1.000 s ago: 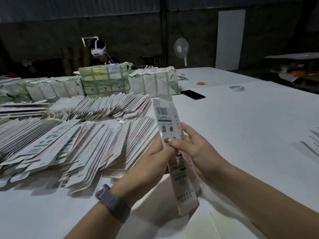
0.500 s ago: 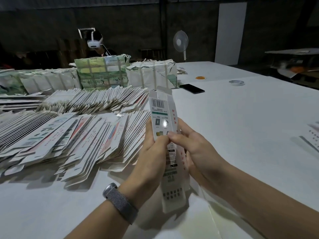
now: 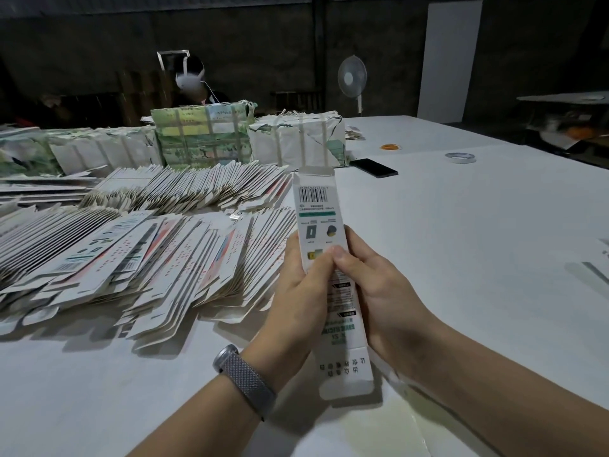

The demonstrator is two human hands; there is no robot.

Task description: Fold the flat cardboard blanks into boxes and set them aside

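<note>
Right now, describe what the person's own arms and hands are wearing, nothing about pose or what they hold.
Both forearms are bare, with no sleeves in view. The left hand has a grey woven-mesh wristband with a silver-coloured metal end piece on its wrist. The right hand wears nothing visible: no glove, ring or band.
</note>
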